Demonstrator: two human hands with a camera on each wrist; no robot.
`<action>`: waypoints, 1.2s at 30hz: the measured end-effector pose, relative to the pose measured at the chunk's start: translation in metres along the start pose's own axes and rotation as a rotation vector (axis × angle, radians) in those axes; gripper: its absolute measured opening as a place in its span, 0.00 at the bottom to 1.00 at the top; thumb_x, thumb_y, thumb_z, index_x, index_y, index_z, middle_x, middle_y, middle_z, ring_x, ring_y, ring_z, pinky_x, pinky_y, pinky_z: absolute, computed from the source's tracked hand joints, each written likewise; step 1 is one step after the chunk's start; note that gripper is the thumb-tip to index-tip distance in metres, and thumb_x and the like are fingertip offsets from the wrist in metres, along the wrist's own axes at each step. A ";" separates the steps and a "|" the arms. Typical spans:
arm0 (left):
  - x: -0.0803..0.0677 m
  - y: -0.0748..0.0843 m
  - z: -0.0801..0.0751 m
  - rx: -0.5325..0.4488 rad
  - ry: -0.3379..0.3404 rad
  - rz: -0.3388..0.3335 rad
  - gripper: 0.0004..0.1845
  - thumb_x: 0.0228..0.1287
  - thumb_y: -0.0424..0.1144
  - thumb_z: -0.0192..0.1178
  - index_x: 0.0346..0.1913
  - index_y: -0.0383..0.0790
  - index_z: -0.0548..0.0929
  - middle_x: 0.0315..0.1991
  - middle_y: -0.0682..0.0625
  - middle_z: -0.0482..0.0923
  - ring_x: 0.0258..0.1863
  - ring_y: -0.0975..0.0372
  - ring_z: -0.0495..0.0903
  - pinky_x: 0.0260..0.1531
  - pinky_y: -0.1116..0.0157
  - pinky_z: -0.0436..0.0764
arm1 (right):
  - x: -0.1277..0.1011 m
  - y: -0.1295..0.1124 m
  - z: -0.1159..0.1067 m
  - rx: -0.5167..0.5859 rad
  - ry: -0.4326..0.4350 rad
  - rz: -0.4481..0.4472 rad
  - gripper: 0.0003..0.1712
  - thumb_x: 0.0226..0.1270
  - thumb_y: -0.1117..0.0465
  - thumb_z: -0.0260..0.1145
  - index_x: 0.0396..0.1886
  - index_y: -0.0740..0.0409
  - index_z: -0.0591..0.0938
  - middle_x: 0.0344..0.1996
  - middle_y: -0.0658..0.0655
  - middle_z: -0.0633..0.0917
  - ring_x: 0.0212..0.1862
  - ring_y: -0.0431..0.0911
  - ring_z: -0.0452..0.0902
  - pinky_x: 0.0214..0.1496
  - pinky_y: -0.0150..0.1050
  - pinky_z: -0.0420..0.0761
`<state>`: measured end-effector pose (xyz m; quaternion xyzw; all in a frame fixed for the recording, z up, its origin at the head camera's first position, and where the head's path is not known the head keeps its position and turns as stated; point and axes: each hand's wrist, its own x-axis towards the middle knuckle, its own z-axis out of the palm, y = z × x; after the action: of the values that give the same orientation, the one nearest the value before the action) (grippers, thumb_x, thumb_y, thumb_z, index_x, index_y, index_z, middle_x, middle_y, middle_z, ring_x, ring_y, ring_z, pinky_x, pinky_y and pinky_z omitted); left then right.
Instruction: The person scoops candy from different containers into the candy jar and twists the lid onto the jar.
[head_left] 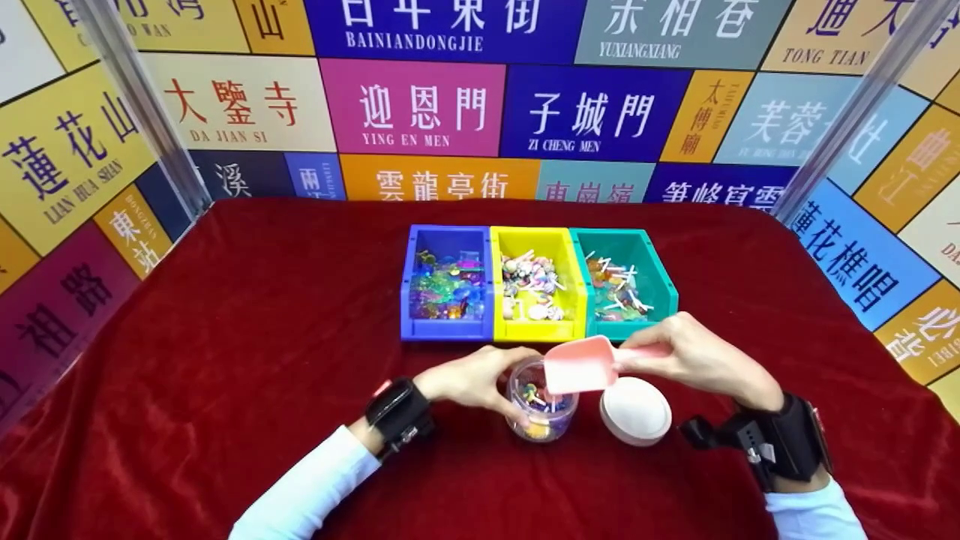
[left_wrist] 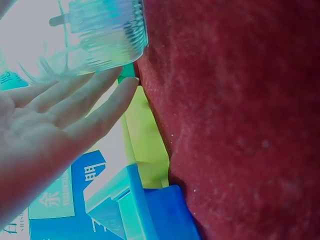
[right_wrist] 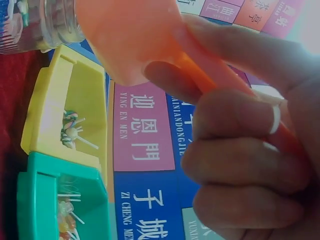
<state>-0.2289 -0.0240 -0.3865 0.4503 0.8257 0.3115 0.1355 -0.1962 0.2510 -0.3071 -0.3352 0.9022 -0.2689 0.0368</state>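
A clear ribbed jar (head_left: 541, 430) stands on the red cloth with small colourful pieces inside. My left hand (head_left: 471, 379) holds it from the left, thumb in front and fingers behind. In the left wrist view, the fingers lie extended along the jar (left_wrist: 107, 45). My right hand (head_left: 694, 358) grips the handle of a pink scoop (head_left: 583, 364), its fingers curled round it in the right wrist view. The blade of the scoop (right_wrist: 130, 37) is tilted over the jar's mouth and hides part of it. Beside the jar lies a round white lid (head_left: 636, 409).
Behind the jar stand three joined bins: blue (head_left: 448, 330) with shiny translucent pieces, yellow (head_left: 538, 331) with small candy-like pieces on white sticks, and green (head_left: 660, 281) with lollipop-like pieces. Red cloth (head_left: 285, 300) covers the table. A sign-patterned backdrop (head_left: 412, 105) rises behind.
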 end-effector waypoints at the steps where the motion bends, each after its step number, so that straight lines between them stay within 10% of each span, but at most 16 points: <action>1: 0.000 0.000 -0.001 0.003 -0.001 0.003 0.39 0.43 0.47 0.69 0.59 0.38 0.66 0.51 0.47 0.75 0.44 0.63 0.74 0.43 0.75 0.73 | 0.000 0.002 0.000 0.008 -0.003 -0.005 0.08 0.56 0.49 0.63 0.29 0.44 0.85 0.22 0.40 0.82 0.25 0.37 0.76 0.29 0.28 0.75; 15: -0.009 -0.004 -0.017 -0.113 0.049 -0.001 0.39 0.46 0.45 0.67 0.60 0.31 0.65 0.53 0.43 0.73 0.48 0.56 0.76 0.47 0.64 0.75 | 0.005 0.024 0.005 0.194 -0.048 0.048 0.07 0.59 0.54 0.61 0.31 0.46 0.84 0.24 0.45 0.83 0.29 0.42 0.76 0.35 0.31 0.76; 27: -0.013 -0.027 -0.038 0.165 0.839 -0.037 0.12 0.51 0.32 0.61 0.39 0.29 0.78 0.40 0.39 0.77 0.43 0.50 0.73 0.47 0.57 0.71 | 0.021 0.031 0.015 0.143 0.247 0.129 0.10 0.57 0.55 0.63 0.34 0.55 0.84 0.24 0.49 0.80 0.28 0.38 0.70 0.31 0.26 0.70; 36: -0.024 -0.048 -0.048 0.228 0.995 -0.278 0.20 0.48 0.26 0.57 0.48 0.26 0.72 0.51 0.31 0.66 0.52 0.43 0.64 0.55 0.53 0.64 | 0.047 0.029 0.021 -0.031 0.299 0.183 0.17 0.57 0.53 0.63 0.37 0.63 0.83 0.25 0.54 0.80 0.29 0.45 0.70 0.28 0.32 0.69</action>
<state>-0.2717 -0.0819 -0.3813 0.1461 0.8709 0.3746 -0.2825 -0.2447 0.2303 -0.3340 -0.2084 0.9284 -0.2975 -0.0786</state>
